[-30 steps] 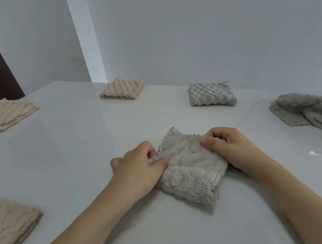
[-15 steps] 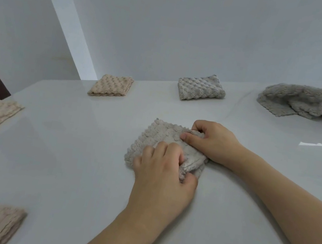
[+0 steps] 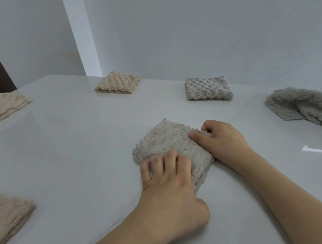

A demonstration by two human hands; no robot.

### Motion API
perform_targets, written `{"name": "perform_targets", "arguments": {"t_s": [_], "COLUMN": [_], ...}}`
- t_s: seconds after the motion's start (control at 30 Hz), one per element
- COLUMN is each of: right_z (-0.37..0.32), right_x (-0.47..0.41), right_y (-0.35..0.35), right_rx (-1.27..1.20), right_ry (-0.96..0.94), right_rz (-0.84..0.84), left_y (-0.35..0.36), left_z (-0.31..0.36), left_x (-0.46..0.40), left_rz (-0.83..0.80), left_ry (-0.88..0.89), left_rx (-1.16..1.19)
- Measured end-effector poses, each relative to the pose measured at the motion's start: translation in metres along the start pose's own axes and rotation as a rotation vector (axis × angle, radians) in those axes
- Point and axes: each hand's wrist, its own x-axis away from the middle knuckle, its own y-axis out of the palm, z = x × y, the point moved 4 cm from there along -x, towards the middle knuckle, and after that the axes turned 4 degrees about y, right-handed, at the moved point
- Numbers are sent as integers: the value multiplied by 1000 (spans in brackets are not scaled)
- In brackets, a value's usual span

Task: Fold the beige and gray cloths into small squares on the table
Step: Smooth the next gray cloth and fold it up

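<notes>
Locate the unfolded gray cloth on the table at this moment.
In the head view, the unfolded gray cloth lies crumpled at the table's far right edge, right of the folded gray square.

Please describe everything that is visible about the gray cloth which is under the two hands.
The gray cloth is a light gray, bumpy, fleecy-looking fabric, folded into a small thick square with layered edges showing along its near right side. It lies flat near the middle of the white table. The left hand rests on its near edge, fingers bent down onto it. The right hand pinches its far right corner, thumb on top.
</notes>
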Motion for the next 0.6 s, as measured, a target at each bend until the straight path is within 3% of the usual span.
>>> {"name": "perform_targets", "arguments": {"t_s": [0.1,0.23,0.6], "right_z": [4,5,3], "right_x": [-2,-3,0], "right_y": [-1,0,1], "right_rx": [-60,-69,-35], "right_ry": [19,11,-9], "right_rz": [0,-2,-4], "left_y": [-2,-10,-8], "left_z": [-4,-24,-23], "left_x": [1,-17,-16], "left_rz": [-44,53,-44], "left_ry": [15,-53,74], "left_rx": [98,332,194]}}
